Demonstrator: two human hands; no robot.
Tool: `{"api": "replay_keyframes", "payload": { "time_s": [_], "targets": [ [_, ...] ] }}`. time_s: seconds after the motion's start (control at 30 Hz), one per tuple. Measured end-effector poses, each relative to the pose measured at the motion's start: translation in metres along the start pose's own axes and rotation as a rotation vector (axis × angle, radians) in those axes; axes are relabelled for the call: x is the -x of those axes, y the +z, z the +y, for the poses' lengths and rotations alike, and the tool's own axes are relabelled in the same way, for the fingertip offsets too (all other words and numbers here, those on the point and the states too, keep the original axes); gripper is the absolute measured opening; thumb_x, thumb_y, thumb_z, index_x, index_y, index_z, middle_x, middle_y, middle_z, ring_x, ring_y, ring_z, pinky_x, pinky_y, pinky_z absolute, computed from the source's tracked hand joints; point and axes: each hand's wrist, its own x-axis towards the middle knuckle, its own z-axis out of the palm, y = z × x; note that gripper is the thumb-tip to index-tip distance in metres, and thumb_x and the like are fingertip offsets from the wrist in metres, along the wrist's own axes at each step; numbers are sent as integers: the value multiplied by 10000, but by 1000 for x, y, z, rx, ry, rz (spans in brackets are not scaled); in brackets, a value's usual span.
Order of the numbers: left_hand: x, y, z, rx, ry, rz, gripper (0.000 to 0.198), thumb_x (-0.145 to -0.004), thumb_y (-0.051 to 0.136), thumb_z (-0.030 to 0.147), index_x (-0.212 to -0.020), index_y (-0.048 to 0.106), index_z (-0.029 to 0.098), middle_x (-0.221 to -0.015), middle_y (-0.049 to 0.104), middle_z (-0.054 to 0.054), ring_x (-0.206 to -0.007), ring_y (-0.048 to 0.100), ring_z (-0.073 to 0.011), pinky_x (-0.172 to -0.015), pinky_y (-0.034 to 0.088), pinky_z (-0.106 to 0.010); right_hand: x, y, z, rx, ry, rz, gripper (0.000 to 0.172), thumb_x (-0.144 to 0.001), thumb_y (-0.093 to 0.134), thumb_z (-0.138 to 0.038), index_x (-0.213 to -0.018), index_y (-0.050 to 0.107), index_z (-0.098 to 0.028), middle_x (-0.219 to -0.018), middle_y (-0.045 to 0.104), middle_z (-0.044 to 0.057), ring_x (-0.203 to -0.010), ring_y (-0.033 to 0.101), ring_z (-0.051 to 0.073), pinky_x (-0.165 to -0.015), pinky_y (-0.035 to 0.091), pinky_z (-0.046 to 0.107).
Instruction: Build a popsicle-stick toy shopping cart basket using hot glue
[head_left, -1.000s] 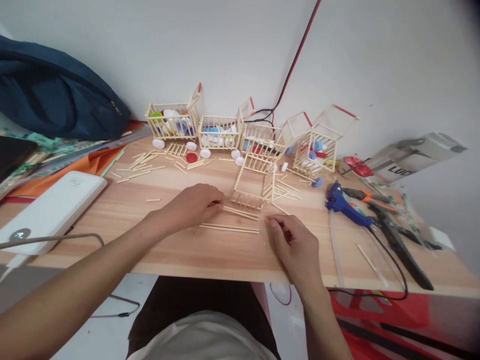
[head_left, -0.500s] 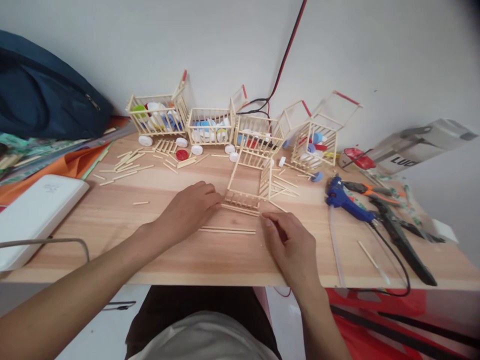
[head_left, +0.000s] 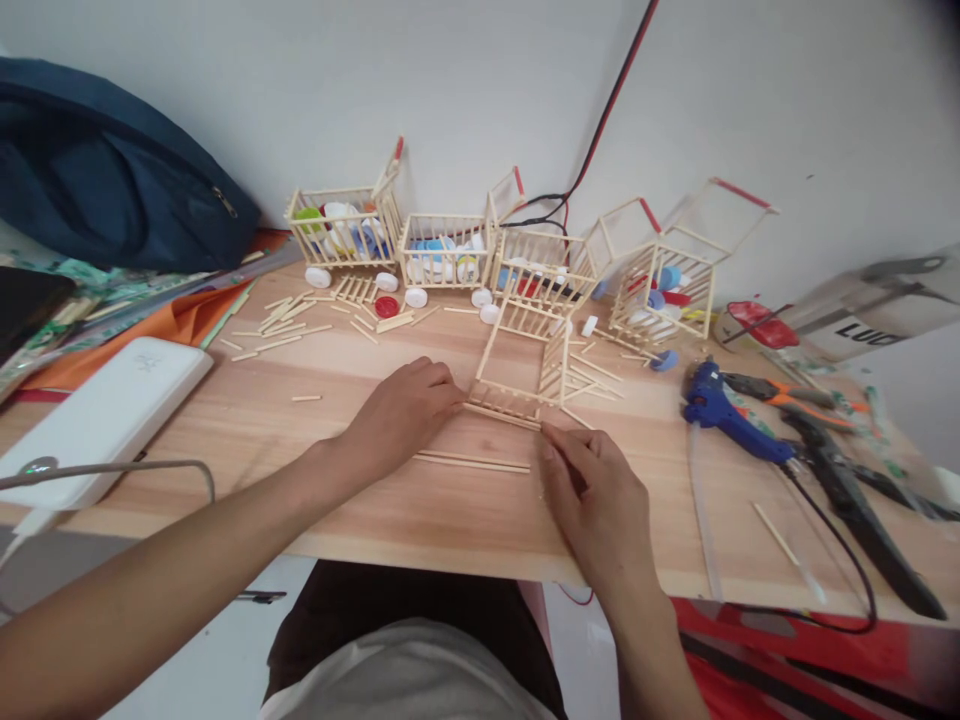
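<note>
An open-topped wooden stick frame (head_left: 555, 368) stands at the middle of the table, with slatted sides. A thin wooden stick (head_left: 504, 416) lies along its near edge; whether they touch I cannot tell. My left hand (head_left: 412, 408) pinches the stick's left end, its fingertips at the frame's near left corner. My right hand (head_left: 601, 492) has thumb and forefinger closed at the right end, the other fingers curled. Nearer to me, a pair of long sticks (head_left: 476, 461) lies side by side, their left end beneath my left hand.
Several finished stick carts (head_left: 446, 250) holding bottle caps line the wall. Short loose sticks (head_left: 283, 325) lie at left and beside the frame. On the right are a blue glue gun (head_left: 731, 415) and pliers (head_left: 795, 397). A white power bank (head_left: 112, 420) and dark blue bag (head_left: 112, 170) are left.
My hands have brought the stick closer to the frame's near edge. The whole view has shifted, so the table's things appear further right.
</note>
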Motion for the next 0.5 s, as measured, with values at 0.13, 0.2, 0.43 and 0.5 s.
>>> {"api": "replay_keyframes", "payload": {
  "time_s": [0.13, 0.2, 0.43, 0.5],
  "targets": [
    [-1, 3, -4, 62, -5, 33, 237, -964, 501, 274, -930, 704, 156, -898, 667, -74, -901, 581, -198, -818, 478, -337, 0, 1, 0, 10, -13, -7, 321, -944, 494, -337, -1169, 687, -213, -1001, 663, 85, -928, 632, 228, -738, 508, 353],
    [-2, 4, -5, 81, -4, 43, 228, -960, 509, 272, -934, 705, 160, -898, 674, -71, -909, 591, -197, -829, 484, -340, 1, 1, -1, 20, -14, -6, 326, -946, 488, -343, -1172, 685, -214, -1001, 662, 87, -934, 631, 234, -738, 506, 357],
    [-2, 5, -4, 64, 8, 48, 222, -951, 524, 257, -899, 714, 154, -890, 674, -69, -883, 576, -200, -808, 470, -329, 0, 2, -3, 15, -3, -5, 344, -942, 487, -339, -1181, 681, -185, -985, 658, 96, -930, 623, 242, -738, 502, 362],
    [-1, 6, -4, 49, 9, 56, 212, -944, 535, 257, -891, 716, 159, -887, 672, -65, -877, 574, -201, -797, 467, -325, 0, 2, -4, 10, 1, -13, 349, -944, 483, -330, -1192, 675, -175, -992, 657, 98, -937, 621, 241, -746, 504, 361]
  ]
}}
